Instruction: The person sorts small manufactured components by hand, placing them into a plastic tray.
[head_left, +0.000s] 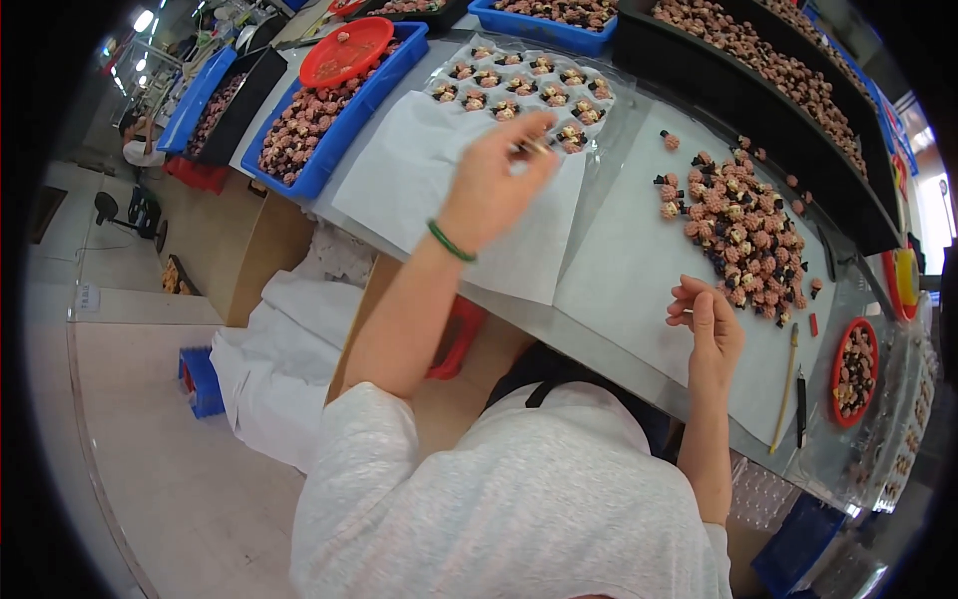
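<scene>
My left hand [499, 180] is over the near edge of a white tray [467, 55] with rows of pockets, several holding small pink knobbly figures [556, 95] with black parts. Its fingers are curled together and slightly blurred; whatever they pinch is too unclear to name. Under that wrist lies a white sheet [399, 180]. My right hand [709, 324] hovers above the table at the near side of a heap of the same pink and black figures [748, 235]. Its fingers are loosely bent and apart, with nothing visible in them.
A blue bin [317, 180] of figures carries a red dish [347, 52] at the left. Long black trays [738, 85] line the back right. Right of the heap lie a thin yellowish stick [785, 389], a black pen-like tool [801, 406] and a red bowl [835, 384] of pieces.
</scene>
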`<action>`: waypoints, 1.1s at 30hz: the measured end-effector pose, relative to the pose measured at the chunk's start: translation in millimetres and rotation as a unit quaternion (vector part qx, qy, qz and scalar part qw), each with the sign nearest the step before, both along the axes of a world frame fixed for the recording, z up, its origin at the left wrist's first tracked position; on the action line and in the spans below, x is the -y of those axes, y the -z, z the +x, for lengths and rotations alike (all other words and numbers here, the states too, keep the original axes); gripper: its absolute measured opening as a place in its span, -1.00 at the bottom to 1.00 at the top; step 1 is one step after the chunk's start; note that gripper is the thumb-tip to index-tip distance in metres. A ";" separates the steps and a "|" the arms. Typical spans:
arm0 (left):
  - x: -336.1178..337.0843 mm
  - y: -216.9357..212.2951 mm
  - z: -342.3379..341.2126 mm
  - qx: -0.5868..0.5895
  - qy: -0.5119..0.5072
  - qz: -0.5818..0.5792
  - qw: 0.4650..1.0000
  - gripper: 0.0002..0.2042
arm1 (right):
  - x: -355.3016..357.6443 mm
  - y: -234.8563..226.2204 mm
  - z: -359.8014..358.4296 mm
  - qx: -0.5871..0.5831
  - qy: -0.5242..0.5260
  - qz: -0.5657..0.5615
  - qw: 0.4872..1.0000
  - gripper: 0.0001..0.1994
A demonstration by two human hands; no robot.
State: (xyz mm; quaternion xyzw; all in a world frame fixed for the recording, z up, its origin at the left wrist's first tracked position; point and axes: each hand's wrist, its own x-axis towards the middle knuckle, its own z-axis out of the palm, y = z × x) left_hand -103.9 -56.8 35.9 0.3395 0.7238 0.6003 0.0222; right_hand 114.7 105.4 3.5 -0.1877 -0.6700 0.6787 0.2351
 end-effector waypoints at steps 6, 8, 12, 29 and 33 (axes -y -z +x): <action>73.6 19.5 -134.3 -0.168 -0.246 -0.373 0.879 -0.65 | -3.7 3.6 2.6 0.020 0.011 -0.003 1.000 -0.68; 77.6 36.6 -147.4 -0.218 -0.213 -0.400 0.864 -0.65 | -5.5 4.9 3.5 0.025 0.020 -0.006 0.999 -0.69; 68.5 52.5 -148.5 -0.255 -0.188 -0.492 0.811 -0.60 | -11.2 7.1 5.1 0.035 0.022 -0.008 0.999 -0.71; -23.7 -15.6 17.1 -0.176 0.022 -0.065 0.982 -0.78 | -73.0 3.3 -53.2 0.044 0.102 0.645 0.756 -0.72; -41.7 12.1 83.4 0.180 0.151 -0.015 0.972 -0.77 | -33.0 -14.8 -33.5 0.003 0.088 0.421 0.903 -0.73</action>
